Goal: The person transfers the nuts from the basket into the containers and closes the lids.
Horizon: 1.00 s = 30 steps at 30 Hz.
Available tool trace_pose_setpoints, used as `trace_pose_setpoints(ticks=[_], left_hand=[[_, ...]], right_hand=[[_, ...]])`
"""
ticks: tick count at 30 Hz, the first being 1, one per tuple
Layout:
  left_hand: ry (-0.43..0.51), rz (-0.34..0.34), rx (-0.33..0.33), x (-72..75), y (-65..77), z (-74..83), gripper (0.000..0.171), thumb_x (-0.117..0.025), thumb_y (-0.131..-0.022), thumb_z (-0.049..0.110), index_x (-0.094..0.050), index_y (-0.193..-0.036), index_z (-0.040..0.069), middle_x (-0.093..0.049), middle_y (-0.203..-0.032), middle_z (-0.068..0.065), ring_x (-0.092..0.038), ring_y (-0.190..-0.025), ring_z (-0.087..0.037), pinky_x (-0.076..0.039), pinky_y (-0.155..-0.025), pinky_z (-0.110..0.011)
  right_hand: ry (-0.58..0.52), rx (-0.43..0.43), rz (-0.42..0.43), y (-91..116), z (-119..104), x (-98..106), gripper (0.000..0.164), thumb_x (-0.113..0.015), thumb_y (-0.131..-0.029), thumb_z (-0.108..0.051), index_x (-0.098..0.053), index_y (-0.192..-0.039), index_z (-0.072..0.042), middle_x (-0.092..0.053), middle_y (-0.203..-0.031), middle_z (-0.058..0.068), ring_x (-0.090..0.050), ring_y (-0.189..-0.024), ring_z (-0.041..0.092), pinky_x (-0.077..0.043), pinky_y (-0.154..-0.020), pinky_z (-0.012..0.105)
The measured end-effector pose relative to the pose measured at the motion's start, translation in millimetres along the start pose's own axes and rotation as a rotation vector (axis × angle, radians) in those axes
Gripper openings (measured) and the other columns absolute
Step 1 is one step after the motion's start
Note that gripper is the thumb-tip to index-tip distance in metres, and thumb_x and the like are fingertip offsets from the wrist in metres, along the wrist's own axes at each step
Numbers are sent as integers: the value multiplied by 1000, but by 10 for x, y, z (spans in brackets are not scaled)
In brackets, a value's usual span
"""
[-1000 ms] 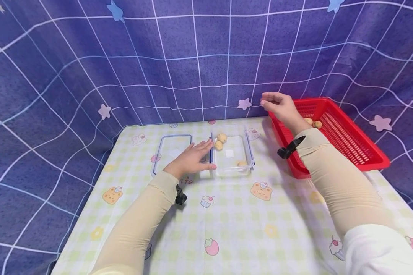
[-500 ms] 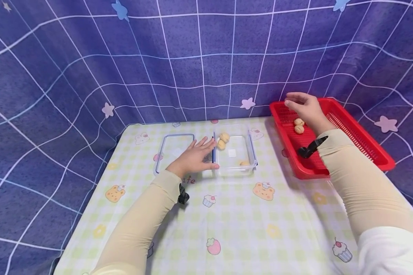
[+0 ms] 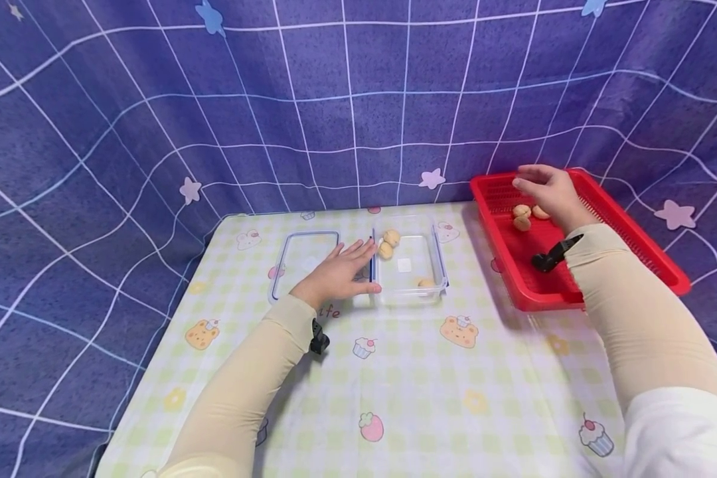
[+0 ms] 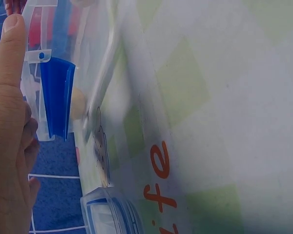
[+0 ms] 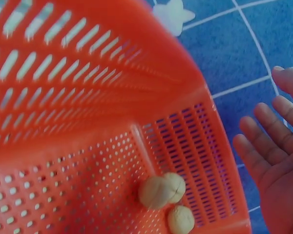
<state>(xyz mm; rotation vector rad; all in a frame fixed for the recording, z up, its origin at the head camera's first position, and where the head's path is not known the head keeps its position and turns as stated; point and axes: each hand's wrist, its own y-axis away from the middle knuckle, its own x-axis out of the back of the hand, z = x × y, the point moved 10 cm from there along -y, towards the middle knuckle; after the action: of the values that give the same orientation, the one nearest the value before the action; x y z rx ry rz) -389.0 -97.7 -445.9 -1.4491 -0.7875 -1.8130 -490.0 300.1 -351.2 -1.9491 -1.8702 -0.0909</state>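
A blue curtain [image 3: 334,119] backed the table [image 3: 418,392]. The right grip [image 3: 554,199], relaxed and empty, hung near the far rim of a red basket [image 3: 534,302] containing three walnuts [image 3: 522,224]; the left grip [image 3: 334,275], spread wide, touched a clear box [image 3: 411,252] holding three more.

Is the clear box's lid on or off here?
Off: the lid lies on the table, left of the clear box, whose top is uncovered above the walnuts inside.

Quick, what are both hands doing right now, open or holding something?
Left hand: open, fingers spread at the clear container.
Right hand: open, holding nothing, near the red basket.
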Motion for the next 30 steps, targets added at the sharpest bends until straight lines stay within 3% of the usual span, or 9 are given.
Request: trace_pose_setpoints(ticks=[5,11,17,22,24,26,30], left_hand=[[-29,-2,3,-22,-13,-15,97,-47,-92,75,-10,-164,21,-9,-170,2,-3,-156,-18,4,-125,-48],[-79,9,-12,-43,-26,-17,98,-44,-92,76,-9,-164,19,-8,-170,1,-5,-156,-20,-1,-125,-52],[-101,26,-31,-47,-28,-2,96,-43,-95,73,-9,-164,16,-9,-170,-3,-4,-156,-22,-2,-125,-53],[-130,44,-56,-70,-8,21,103,-21,-92,83,-8,-164,11,-6,-170,-7,-1,-157,-27,-3,-125,-54],[-136,49,-62,-76,6,32,109,-11,-87,86,-8,-163,8,-5,-170,-8,-1,-157,-28,-4,-125,-54],[-142,54,-64,-75,20,41,111,-7,-86,86,-9,-163,7,-5,-170,-9,-2,-156,-28,-4,-125,-53],[-161,55,-66,-70,39,53,104,-15,-91,82,-9,-163,6,-7,-170,-9,-4,-156,-28,-5,-125,-52]], right_hand=[[11,-41,5,33,183,55,45,-69,-97,-18,-56,-134,3,-65,-91,-27,-62,-81,-10,-50,-71,9],[-37,-71,5,66,381,118,34,-69,-96,-14,-58,-128,-6,-66,-89,-25,-62,-78,-10,-53,-61,11],[-66,-108,-8,74,476,125,27,-69,-95,-8,-59,-119,-11,-65,-88,-22,-63,-73,-8,-54,-61,12],[-13,-129,-29,70,580,129,33,-68,-95,-8,-55,-125,0,-61,-88,-22,-59,-71,-6,-52,-63,11],[45,-131,-47,67,618,117,40,-69,-96,-10,-53,-130,5,-62,-92,-18,-58,-72,-6,-51,-65,11],[123,-133,-60,61,664,113,48,-69,-96,-15,-51,-135,8,-66,-103,-6,-57,-76,-6,-50,-68,11],[233,-175,-93,67,779,107,61,-70,-97,-28,-48,-142,6,-57,-129,19,-52,-91,1,-44,-76,11]])
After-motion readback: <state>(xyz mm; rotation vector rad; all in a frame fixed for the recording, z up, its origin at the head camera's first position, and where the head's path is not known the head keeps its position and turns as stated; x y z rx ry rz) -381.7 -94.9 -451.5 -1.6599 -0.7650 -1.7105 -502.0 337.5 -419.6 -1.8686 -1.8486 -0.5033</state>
